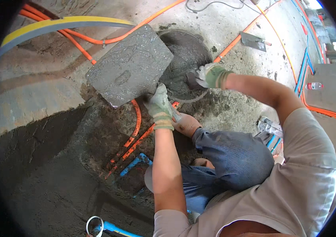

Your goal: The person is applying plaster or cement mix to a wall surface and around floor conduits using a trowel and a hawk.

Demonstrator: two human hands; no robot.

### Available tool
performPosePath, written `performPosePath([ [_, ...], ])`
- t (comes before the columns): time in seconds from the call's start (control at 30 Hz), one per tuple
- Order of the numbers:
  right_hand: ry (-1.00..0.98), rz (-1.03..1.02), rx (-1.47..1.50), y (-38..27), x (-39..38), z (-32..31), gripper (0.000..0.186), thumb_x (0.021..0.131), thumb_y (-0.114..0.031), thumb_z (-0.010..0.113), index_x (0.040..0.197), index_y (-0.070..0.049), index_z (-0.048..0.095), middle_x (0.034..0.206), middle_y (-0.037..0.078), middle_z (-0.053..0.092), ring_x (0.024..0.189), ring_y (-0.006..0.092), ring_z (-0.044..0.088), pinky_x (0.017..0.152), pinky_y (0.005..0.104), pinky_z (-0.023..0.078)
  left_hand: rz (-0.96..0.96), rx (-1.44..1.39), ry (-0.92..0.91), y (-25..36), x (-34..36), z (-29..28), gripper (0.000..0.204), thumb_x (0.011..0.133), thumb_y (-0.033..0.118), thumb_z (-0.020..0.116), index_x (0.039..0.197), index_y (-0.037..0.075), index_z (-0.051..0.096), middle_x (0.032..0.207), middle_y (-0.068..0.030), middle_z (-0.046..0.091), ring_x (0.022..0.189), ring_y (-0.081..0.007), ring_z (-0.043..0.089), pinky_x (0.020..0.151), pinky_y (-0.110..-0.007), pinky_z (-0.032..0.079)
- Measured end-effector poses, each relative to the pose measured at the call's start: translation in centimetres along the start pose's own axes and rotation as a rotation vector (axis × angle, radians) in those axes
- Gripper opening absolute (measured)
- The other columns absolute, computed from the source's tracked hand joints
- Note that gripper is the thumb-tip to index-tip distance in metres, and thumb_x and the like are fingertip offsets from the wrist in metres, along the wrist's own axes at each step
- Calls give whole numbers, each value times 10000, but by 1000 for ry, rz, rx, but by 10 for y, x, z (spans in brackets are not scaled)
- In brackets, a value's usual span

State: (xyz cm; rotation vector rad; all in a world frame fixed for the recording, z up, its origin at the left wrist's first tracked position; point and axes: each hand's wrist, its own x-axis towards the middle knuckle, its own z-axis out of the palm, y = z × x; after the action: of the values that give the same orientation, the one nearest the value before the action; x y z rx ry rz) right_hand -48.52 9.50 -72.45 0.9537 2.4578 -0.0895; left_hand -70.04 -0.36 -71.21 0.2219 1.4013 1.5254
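Note:
My gloved left hand (pixel 160 103) grips the near edge of a flat rectangular slab (pixel 130 65). Wet grey mortar coats the slab's upper face, and it is held tilted at the left of a round bucket (pixel 183 39). Grey mortar (pixel 179 63) lies inside that bucket. At the bucket's right rim, my gloved right hand (pixel 212 76) is closed on a trowel (pixel 193 80). Its dark blade reaches into the bucket over the mortar, and the handle is hidden in my fingers.
Orange conduits (pixel 152 17) cross the floor around the bucket. A second trowel (pixel 253 41) lies beyond it at the right. A yellow-and-grey curved strip (pixel 65 24) spans the upper left. Dark, damp mortar (pixel 45 173) covers the lower left; blue pipes (pixel 135 164) and a clear bottle (pixel 270 126) lie near my legs.

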Motion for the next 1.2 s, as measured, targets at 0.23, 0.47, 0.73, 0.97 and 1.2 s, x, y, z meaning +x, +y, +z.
performPosePath([
  [0.23, 101, 400, 114, 58, 8, -29, 232, 906, -169, 544, 1022, -6, 662, 962, 92, 651, 648, 185, 607, 663, 269, 566, 101, -45, 47, -20, 5, 24, 254, 777, 129, 713, 981, 3, 630, 858, -23, 625, 663, -153, 550, 624, -283, 460],
  [0.47, -176, -109, -500, 116, -29, 18, 279, 838, -77, 594, 1084, 39, 653, 1010, 138, 692, 847, 250, 682, 779, 343, 580, 204, 324, -66, -22, 5, 54, 361, 780, 66, 706, 1121, 6, 603, 1112, -84, 654, 947, -214, 601, 877, -335, 456],
  [0.73, -487, 139, -336, 46, -42, -64, 290, 893, -123, 549, 1149, -12, 627, 1052, 157, 663, 815, 218, 676, 705, 331, 567, 530, 754, -2, -21, -21, 58, 237, 764, 220, 690, 860, 3, 686, 861, -172, 706, 781, -362, 668, 728, -405, 517],
  [0.97, -65, 180, -87, 41, -65, -16, 413, 933, -372, 472, 1178, -69, 608, 950, 136, 678, 821, 309, 666, 707, 452, 547, 382, 388, -191, -37, 13, 35, 377, 780, 258, 683, 1068, 17, 650, 1049, -195, 680, 991, -353, 643, 853, -414, 489],
  [1.2, 50, 152, -5, 42, -38, 39, 436, 925, -399, 463, 1157, -58, 604, 1095, 152, 627, 922, 305, 646, 739, 484, 538, 486, 592, -211, -50, 37, 29, 402, 752, 320, 692, 1021, 22, 670, 1019, -189, 692, 944, -346, 667, 800, -431, 514],
])
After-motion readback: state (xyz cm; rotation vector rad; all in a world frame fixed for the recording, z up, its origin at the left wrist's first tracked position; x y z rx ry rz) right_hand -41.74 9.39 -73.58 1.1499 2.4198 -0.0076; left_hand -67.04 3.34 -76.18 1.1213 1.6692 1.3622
